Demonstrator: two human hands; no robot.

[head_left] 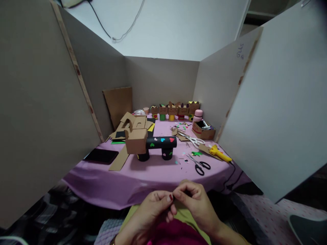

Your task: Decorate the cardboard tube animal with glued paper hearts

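Close to my lap, just in front of the table edge, my left hand [156,210] and my right hand [196,203] meet with fingertips pinched together. Between them there may be something small and dark, too small to name. Beyond them on the table stands a cardboard animal figure: a brown box head [136,142] on a black tube body [161,142] dotted with coloured hearts, on black cup-like legs [167,153]. Black-handled scissors [199,166] lie to its right, apart from my hands.
A yellow glue gun [220,153] rests on cardboard at the right, its cord hanging off the edge. White scissors [195,140], paper scraps and a tool box [203,130] lie behind. Several cardboard figures [173,110] line the back. A phone [101,156] lies left; panels enclose the table.
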